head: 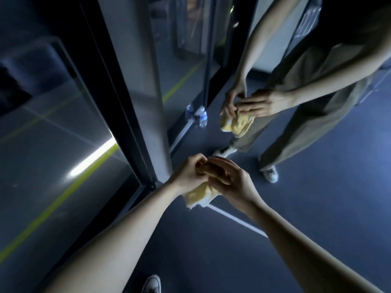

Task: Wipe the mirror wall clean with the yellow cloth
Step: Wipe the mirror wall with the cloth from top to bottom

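Observation:
The yellow cloth [198,195] is bunched between both of my hands in the middle of the view, with a frayed end hanging below them. My left hand [188,173] grips it from the left. My right hand [230,180] closes over it from the right, fingers curled. The mirror wall [317,187] rises straight ahead and shows my reflection holding the same cloth. My hands are a short way in front of the glass, not touching it.
A water bottle [202,116] stands on the floor at the base of the mirror, beside a grey pillar [146,92]. A dark-framed glass panel [53,127] fills the left side. Blue floor with a yellow line [63,199] lies below. My white shoe [151,283] shows at the bottom.

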